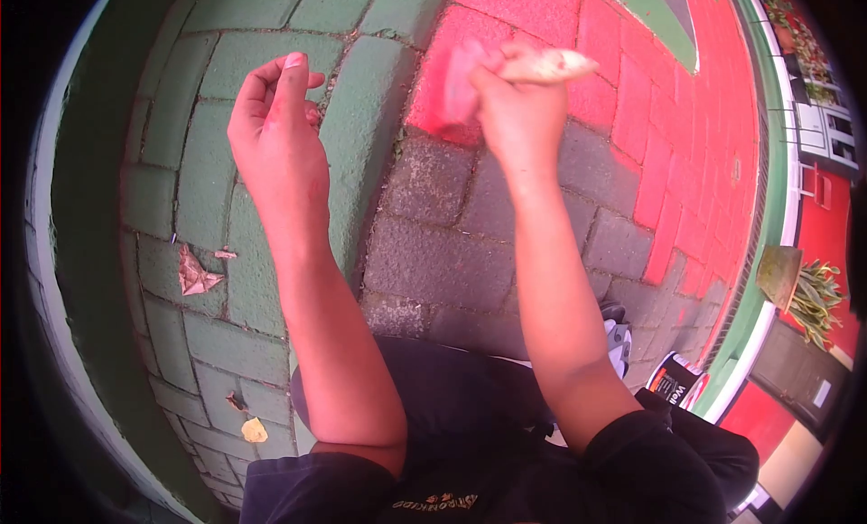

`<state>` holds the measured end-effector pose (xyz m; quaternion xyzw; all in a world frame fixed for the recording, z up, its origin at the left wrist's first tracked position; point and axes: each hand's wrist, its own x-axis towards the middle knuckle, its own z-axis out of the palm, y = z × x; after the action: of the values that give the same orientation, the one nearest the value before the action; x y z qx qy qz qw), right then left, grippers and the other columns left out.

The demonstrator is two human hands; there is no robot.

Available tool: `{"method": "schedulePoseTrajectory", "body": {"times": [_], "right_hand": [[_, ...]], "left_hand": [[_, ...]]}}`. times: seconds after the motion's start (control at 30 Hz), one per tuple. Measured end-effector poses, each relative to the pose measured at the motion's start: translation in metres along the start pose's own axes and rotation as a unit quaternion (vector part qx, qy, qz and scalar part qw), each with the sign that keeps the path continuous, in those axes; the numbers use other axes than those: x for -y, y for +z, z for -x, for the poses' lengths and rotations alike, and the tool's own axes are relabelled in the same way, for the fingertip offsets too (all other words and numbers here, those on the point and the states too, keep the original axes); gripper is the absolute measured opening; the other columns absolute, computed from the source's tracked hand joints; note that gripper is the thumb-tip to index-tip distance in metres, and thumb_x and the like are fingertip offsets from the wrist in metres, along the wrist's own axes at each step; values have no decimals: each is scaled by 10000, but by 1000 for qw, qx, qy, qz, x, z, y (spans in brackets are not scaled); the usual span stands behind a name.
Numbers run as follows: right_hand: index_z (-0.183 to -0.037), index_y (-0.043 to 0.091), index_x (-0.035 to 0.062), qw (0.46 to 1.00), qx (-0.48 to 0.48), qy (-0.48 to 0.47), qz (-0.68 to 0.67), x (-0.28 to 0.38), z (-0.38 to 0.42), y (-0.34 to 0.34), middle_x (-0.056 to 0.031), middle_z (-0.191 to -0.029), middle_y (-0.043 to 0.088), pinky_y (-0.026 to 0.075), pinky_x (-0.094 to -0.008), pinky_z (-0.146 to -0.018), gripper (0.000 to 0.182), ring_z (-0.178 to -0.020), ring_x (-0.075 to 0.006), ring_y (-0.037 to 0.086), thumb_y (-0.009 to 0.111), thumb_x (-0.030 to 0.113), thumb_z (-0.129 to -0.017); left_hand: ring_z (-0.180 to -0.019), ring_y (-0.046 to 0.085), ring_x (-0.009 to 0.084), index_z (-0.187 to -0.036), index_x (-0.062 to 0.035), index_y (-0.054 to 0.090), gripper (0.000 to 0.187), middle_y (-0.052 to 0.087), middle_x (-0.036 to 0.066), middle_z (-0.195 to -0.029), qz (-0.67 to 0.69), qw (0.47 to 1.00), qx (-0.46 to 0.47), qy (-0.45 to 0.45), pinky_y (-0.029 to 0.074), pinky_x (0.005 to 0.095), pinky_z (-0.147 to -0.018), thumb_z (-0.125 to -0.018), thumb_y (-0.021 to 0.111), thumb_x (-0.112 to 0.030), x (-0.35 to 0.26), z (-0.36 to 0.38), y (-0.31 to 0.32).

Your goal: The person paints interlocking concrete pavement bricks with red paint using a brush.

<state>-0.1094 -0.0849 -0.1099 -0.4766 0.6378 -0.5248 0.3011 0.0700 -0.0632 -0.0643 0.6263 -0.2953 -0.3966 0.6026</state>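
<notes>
My right hand [524, 118] is closed around a paintbrush [549, 66], whose pale handle points to the right. Its bristle end, on the left of my fist, is smeared by motion and looks pink against the pavers. Beneath it, wet-looking red paint [438, 95] meets bare grey pavers [442, 253] beside the green kerb [361, 118]. My left hand [280, 127] hovers over the green bricks, fingers loosely curled, thumb stretched out, with nothing visible in it. Reddish marks show on its skin.
A paint can [675, 380] with a black label stands by my leg at the right. Red-painted pavers [686, 163] spread along that side. A crumpled dry leaf [196, 271] and a yellow leaf [255, 430] lie on the green bricks. A potted plant [815, 298] is at far right.
</notes>
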Motion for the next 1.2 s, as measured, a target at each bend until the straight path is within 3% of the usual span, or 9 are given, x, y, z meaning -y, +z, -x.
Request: {"method": "schedulePoseTrajectory", "body": {"times": [0.2,0.27,0.4,0.63,0.83,0.9,1.0,1.1,1.2], "right_hand": [[-741,540,42,991,-42,107,-73,-6,7,-62,-18,-759,611,519,-293,-669,194,-808,-111,638,696,-51,-807],[-714,532,39,987,8,-141,74,-3,-6,-68,-33,-793,650,527,-301,-758,207,-892,-122,646,680,-54,-827],[-695,526,14,926,152,-315,146,-1,-40,-58,-87,-884,708,536,-338,-841,213,-1032,-249,696,710,-42,-785],[-691,572,57,860,470,-178,89,15,16,-74,-130,-1068,731,534,-323,-862,200,-1100,-221,680,720,-67,-743],[-740,575,45,930,347,-46,116,-7,-86,-55,-51,-940,700,535,-288,-690,203,-790,-134,668,769,82,-790],[-670,481,97,960,265,49,81,-12,-132,-51,4,-803,624,526,-289,-837,315,-1038,-149,655,763,73,-809],[-681,576,29,976,106,-89,168,-13,-135,-49,-39,-838,693,506,-233,-688,203,-802,-106,662,759,48,-765],[-754,676,39,935,173,-266,157,-22,-85,-38,-87,-1018,746,529,-242,-744,115,-906,-106,685,647,48,-865],[-788,661,58,919,353,-102,142,-18,-2,-46,-112,-1230,685,531,-303,-890,85,-1116,-183,667,618,95,-851]], "left_hand": [[-634,414,40,-978,2,624,221,651,25,-831,10,1000,10,5,345,202,-569,-947,623,-216,-3,3,1],[-635,415,40,-981,4,625,221,653,26,-832,3,1000,12,5,346,202,-569,-948,622,-215,-2,3,0],[-640,421,43,-987,8,629,230,658,30,-833,9,1000,7,1,352,206,-576,-947,622,-218,-2,1,-2],[-644,435,55,-982,16,631,244,659,34,-833,8,1000,0,13,373,213,-600,-944,627,-225,-2,0,-3],[-645,441,56,-987,20,631,248,660,37,-836,0,1000,0,12,379,213,-606,-942,633,-224,-2,1,-4],[-655,437,31,-1036,-34,646,227,626,-9,-858,-12,1000,10,2,342,201,-593,-963,625,-248,-1,0,-4],[-636,440,52,-988,21,635,240,658,36,-840,9,1000,-9,5,377,207,-598,-943,632,-215,-2,-2,-3],[-636,439,49,-993,25,636,243,659,36,-848,8,1000,-6,5,379,207,-598,-943,632,-212,-2,-2,-4],[-660,442,31,-1037,-43,643,224,623,-19,-864,-20,1000,8,-6,347,196,-607,-961,620,-253,0,-2,-5]]}}
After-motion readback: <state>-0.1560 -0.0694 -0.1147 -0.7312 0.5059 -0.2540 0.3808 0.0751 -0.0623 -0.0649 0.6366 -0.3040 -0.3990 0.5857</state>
